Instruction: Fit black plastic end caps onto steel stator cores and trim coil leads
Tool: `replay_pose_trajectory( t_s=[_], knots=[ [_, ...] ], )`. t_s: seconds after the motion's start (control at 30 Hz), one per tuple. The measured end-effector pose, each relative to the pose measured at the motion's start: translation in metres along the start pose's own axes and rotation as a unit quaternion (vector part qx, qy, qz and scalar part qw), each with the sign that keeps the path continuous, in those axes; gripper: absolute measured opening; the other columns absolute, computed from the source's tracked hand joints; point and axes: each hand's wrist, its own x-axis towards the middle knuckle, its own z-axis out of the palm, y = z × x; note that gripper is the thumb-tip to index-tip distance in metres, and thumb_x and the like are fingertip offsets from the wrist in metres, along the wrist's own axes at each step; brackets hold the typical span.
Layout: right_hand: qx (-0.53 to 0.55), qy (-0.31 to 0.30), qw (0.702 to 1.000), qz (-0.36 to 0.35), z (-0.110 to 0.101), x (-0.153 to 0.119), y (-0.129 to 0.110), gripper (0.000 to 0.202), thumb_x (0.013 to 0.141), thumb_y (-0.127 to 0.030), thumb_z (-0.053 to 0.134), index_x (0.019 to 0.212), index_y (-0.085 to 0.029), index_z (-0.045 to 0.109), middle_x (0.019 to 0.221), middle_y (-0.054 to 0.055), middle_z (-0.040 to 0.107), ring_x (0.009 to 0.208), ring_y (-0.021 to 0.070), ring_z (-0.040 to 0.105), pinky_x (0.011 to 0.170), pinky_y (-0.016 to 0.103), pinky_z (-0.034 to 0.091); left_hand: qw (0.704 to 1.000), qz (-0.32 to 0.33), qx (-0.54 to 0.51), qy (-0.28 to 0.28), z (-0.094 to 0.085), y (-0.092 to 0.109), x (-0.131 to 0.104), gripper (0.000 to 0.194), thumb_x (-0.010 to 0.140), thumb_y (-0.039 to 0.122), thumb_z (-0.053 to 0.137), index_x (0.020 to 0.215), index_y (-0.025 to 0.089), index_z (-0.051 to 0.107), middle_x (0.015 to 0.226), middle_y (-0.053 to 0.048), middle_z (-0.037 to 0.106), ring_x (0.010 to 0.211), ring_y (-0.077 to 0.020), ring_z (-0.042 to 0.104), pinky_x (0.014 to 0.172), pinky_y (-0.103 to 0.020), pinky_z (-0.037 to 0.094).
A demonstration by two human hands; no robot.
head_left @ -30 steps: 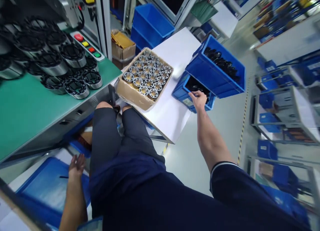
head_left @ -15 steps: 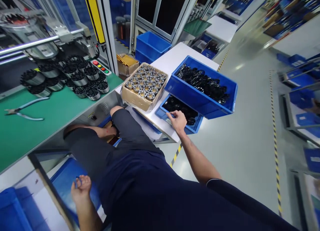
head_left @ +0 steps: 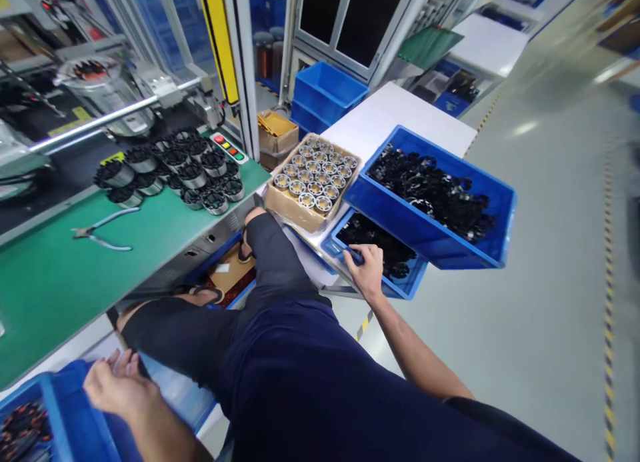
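Observation:
My right hand (head_left: 367, 269) is at the near rim of the lower blue bin (head_left: 415, 285), which holds black plastic parts (head_left: 367, 230). Its fingers are curled, and something small and dark blue shows between thumb and forefinger; I cannot make out what it is. At the lower left, my left hand (head_left: 117, 382) is raised beside another blue bin (head_left: 47, 399) of dark and orange pieces (head_left: 25, 429). The fingers of this hand are loosely bent and apart, slightly blurred, and I see nothing held in them. A larger blue bin (head_left: 425, 235) of black parts partly overhangs the lower one.
A cardboard box (head_left: 295, 215) of metal rings stands on the white table (head_left: 395, 109). On the green bench (head_left: 165, 239) are pliers (head_left: 107, 230), stacked black-topped metal cores (head_left: 193, 175) and a button panel (head_left: 230, 149). A yellow-banded machine post (head_left: 220, 42) rises behind.
The view has shifted, and the lower-left bin with its pieces has come into sight. My left hand has moved left towards it. My right hand stays by the lower bin's rim.

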Motion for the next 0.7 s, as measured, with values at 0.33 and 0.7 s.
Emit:
replay_pose_trajectory(
  t_s=[0.33,0.7],
  knots=[
    [0.224,-0.285,0.874,-0.322,0.071,0.054,-0.243,0.027,0.117,-0.043,0.074,0.126,-0.017,0.078,0.116,0.006,0.080,0.100,0.0178,0.078,0.094,0.037,0.070,0.983,0.120,-0.011,0.137,-0.015,0.102,-0.002,0.038,0.112,0.049,0.079,0.096,0.016,0.068,0.081,0.004,0.063,0.067,-0.0113,0.059,0.066,-0.026,0.056],
    [0.048,-0.418,0.790,-0.446,0.185,0.082,-0.539,0.063,0.110,-0.045,0.083,0.165,-0.022,0.064,0.175,0.016,0.057,0.160,0.0394,0.059,0.132,0.069,0.053,0.828,0.317,0.209,-0.413,0.078,0.200,-0.048,0.016,0.110,0.039,0.074,0.106,0.024,0.079,0.097,0.001,0.081,0.087,-0.0152,0.076,0.082,-0.027,0.058]
  ],
)
